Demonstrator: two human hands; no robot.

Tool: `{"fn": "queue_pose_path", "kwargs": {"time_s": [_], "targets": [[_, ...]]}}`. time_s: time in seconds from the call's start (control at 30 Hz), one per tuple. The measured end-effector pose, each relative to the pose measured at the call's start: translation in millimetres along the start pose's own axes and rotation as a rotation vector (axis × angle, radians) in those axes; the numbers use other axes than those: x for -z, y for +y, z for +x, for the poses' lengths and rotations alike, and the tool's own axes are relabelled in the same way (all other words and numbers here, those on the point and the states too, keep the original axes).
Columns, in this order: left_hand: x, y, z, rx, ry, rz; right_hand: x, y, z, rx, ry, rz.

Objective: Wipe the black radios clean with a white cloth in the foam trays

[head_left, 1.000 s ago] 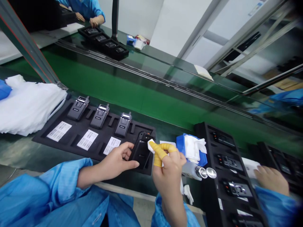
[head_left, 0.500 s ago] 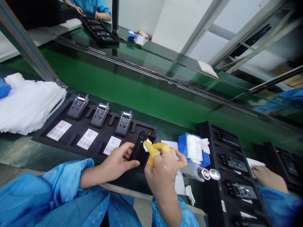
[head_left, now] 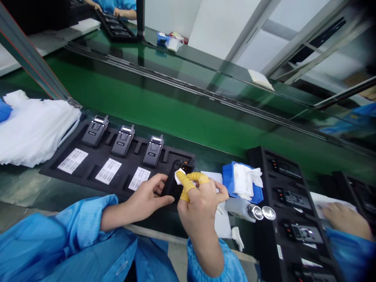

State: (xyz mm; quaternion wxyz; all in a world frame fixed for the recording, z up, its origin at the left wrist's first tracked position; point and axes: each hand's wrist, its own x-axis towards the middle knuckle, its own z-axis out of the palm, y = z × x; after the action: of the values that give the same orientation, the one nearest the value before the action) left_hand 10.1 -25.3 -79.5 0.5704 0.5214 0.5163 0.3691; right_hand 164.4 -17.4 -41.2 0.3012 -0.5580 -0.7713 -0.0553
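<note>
Cloth (head_left: 179, 177) slid leftward; apparently touching radio (head_left: 172, 187)

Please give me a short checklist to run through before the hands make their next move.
1. Left hand gripping the dark device: ok.
2. White wipe at the right hand's fingertips, against the device: ok.
3. Yellow finger covers worn on the right hand: ok.
4. Three other devices seated in the black tray: ok.
5. Bottle closed: not ok; its metal lid looks flipped open.
6. Device face clean: cannot tell; the right hand hides much of it.
</note>
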Motion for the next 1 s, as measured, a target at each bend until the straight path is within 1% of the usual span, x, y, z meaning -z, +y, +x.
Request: {"fn": "queue_pose_path", "kwargs": {"time_s": [0.13,0.23,0.3,0.4,0.5,0.53,0.6,0.67,0.73,0.8,0.83,0.93,1.0], "targets": [[-1.2,1,3,0.026,-0.006,-0.022,-2,4,1,-0.053,-0.009,-0.025],[-1.7,2,6,0.036,0.002,0.0,-3,6,0,-0.048,-0.007,0.021],[-2.2,3,6,0.03,0.01,0.015,-3,5,0,-0.043,0.0,0.031],[-3.5,1,6,0.033,0.004,0.01,-4,0,0,-0.061,0.021,-0.012],[-4.5,-1,5,0.039,0.006,0.016,-3,0,-1,-0.077,0.003,-0.041],[-4.2,-2,5,0.041,0.006,0.022,-2,2,-2,-0.079,0.007,-0.045],[-2.1,-3,6,0.042,0.014,0.038,-1,11,-6,-0.076,0.068,-0.055],[1.9,-4,6,0.041,0.045,0.068,-1,24,-16,-0.094,0.153,-0.077],[6.8,-3,8,0.045,0.092,0.101,-5,37,-33,-0.155,0.162,-0.11],[11.0,-3,11,0.068,0.11,0.095,-13,44,-55,-0.23,0.081,-0.129],[12.3,-3,13,0.09,0.099,0.071,-18,45,-67,-0.25,0.035,-0.128],[12.2,-2,16,0.17,0.068,-0.014,-32,38,-95,-0.271,-0.076,-0.118],[9.9,-2,16,0.207,0.063,-0.048,-34,34,-105,-0.301,-0.12,-0.108]]}}
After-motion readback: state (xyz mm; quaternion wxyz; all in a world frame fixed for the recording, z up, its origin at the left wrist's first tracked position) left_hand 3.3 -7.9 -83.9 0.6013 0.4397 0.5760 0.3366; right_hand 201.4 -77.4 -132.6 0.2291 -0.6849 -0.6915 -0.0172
